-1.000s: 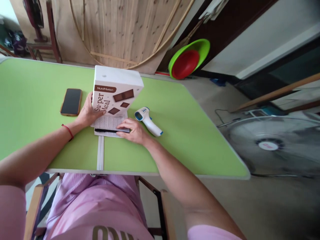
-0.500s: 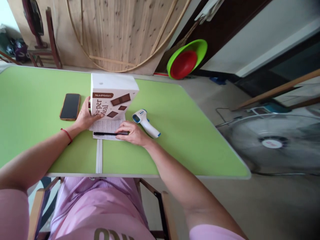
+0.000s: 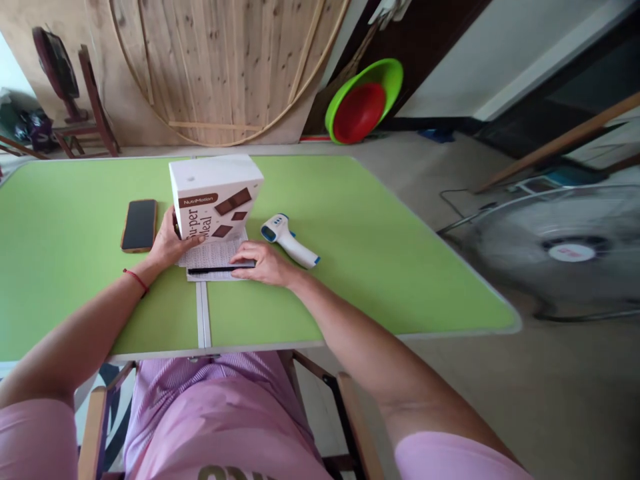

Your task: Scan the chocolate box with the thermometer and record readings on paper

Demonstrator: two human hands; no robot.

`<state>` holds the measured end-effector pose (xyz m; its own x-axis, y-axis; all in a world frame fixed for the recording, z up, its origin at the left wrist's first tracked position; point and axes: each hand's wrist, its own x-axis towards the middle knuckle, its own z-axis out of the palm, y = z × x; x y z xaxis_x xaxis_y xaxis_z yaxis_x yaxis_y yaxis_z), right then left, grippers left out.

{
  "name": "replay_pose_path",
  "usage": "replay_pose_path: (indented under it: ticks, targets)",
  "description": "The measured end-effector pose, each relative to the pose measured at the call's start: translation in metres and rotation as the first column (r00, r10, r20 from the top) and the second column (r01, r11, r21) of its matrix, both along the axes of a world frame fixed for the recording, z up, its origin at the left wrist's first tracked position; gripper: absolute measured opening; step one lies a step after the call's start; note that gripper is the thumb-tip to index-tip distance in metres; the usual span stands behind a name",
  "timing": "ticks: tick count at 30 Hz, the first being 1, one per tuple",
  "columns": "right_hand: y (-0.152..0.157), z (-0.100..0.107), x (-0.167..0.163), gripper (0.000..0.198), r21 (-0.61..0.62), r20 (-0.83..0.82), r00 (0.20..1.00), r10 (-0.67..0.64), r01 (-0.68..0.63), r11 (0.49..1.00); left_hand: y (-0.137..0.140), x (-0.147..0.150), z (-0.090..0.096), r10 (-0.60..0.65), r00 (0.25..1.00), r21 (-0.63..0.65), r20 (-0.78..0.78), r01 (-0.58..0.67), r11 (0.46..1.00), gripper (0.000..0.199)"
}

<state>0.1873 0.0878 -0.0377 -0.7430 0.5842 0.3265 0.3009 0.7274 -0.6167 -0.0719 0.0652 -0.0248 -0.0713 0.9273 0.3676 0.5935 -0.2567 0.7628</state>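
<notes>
A white box (image 3: pixel 205 168) with brown chocolate pictures and the words "Su-per Meal" stands upright on the green table. My left hand (image 3: pixel 170 241) is closed on its lower left side, thumb across the front and the other fingers partly hidden behind. Below the box lie sheets of printed paper (image 3: pixel 213 253), partly covered by it. A black pen (image 3: pixel 210 271) rests across the lower part of the paper. My right hand (image 3: pixel 265 263) pinches the pen's right end, fingers above and thumb below. Just beyond that hand lies a white and blue infrared thermometer (image 3: pixel 295 250).
To the left of the box lies a phone (image 3: pixel 139 225) in a brown case. The green table (image 3: pixel 380 267) has a metal seam near my body. On the floor at right stands a large fan (image 3: pixel 570 250). Green and red basins (image 3: pixel 357 113) lean beyond the table.
The camera view has turned and shifted slightly. Both hands keep their places on the box and the pen, with no clear movement of the things on the table.
</notes>
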Motion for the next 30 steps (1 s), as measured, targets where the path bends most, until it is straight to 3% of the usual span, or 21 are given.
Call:
replay_pose_path:
  ticks: [2, 4, 5, 8, 9, 11, 13, 15, 17, 18, 20, 22, 24, 26, 30]
  targets:
    - [0.002, 0.004, 0.006, 0.015, 0.020, -0.039, 0.998, -0.039, 0.040, 0.999, 0.001, 0.000, 0.000, 0.005, 1.000, -0.002, 0.016, -0.005, 1.000, 0.080]
    - [0.006, 0.008, 0.017, 0.013, 0.094, -0.071, 0.976, -0.207, 0.213, 0.972, 0.001, 0.001, 0.001, 0.020, 1.000, -0.021, 0.021, -0.020, 1.000, 0.077]
    - [0.008, 0.010, 0.024, 0.012, 0.141, -0.070, 0.936, -0.345, 0.351, 0.926, 0.000, 0.002, 0.001, 0.036, 0.999, -0.032, 0.022, -0.035, 0.999, 0.076]
    - [0.015, 0.013, 0.045, 0.032, 0.204, 0.103, 0.658, -0.746, 0.720, 0.664, -0.002, 0.004, 0.004, 0.077, 0.997, -0.052, 0.028, -0.076, 0.996, 0.075]
    - [0.017, 0.013, 0.050, 0.037, 0.189, 0.209, 0.577, -0.790, 0.769, 0.611, -0.003, 0.005, 0.006, 0.082, 0.996, -0.053, 0.034, -0.080, 0.995, 0.075]
    - [0.019, 0.013, 0.055, 0.035, 0.136, 0.388, 0.499, -0.775, 0.801, 0.584, -0.005, 0.006, 0.009, 0.083, 0.995, -0.051, 0.050, -0.080, 0.995, 0.072]
    - [0.018, 0.013, 0.054, 0.024, 0.073, 0.455, 0.497, -0.739, 0.806, 0.587, -0.007, 0.008, 0.011, 0.084, 0.994, -0.045, 0.064, -0.081, 0.996, 0.069]
    - [0.015, 0.018, 0.049, 0.019, -0.005, 0.371, 0.530, -0.762, 0.822, 0.569, -0.009, 0.009, 0.014, 0.070, 0.994, -0.036, 0.089, -0.067, 0.997, 0.066]
    - [0.009, 0.026, 0.041, 0.019, -0.178, 0.123, 0.614, -0.780, 0.787, 0.591, -0.011, 0.011, 0.015, 0.041, 0.992, -0.044, 0.120, -0.036, 0.998, 0.066]
    - [0.003, 0.031, 0.036, 0.021, -0.299, -0.042, 0.653, -0.756, 0.714, 0.633, -0.012, 0.011, 0.016, 0.028, 0.991, -0.052, 0.129, -0.021, 0.998, 0.066]
    - [-0.011, 0.040, 0.022, 0.028, -0.557, -0.324, 0.690, -0.648, 0.414, 0.720, -0.012, 0.012, 0.016, 0.015, 0.991, -0.075, 0.130, -0.005, 0.997, 0.066]
    - [-0.029, 0.045, 0.005, 0.032, -0.718, -0.423, 0.735, -0.530, 0.085, 0.691, -0.011, 0.013, 0.016, 0.014, 0.992, -0.087, 0.126, -0.003, 0.996, 0.065]
    - [-0.045, 0.044, -0.012, 0.031, -0.767, -0.427, 0.803, -0.416, -0.078, 0.637, -0.010, 0.013, 0.017, 0.009, 0.991, -0.090, 0.134, 0.003, 0.996, 0.065]
    - [-0.057, 0.037, -0.026, 0.029, -0.781, -0.384, 0.842, -0.380, -0.077, 0.620, -0.009, 0.013, 0.017, -0.007, 0.989, -0.089, 0.145, 0.020, 0.996, 0.064]
    - [-0.063, 0.024, -0.036, 0.031, -0.793, -0.380, 0.781, -0.496, 0.001, 0.609, -0.007, 0.015, 0.016, -0.005, 0.990, -0.079, 0.142, 0.016, 0.997, 0.061]
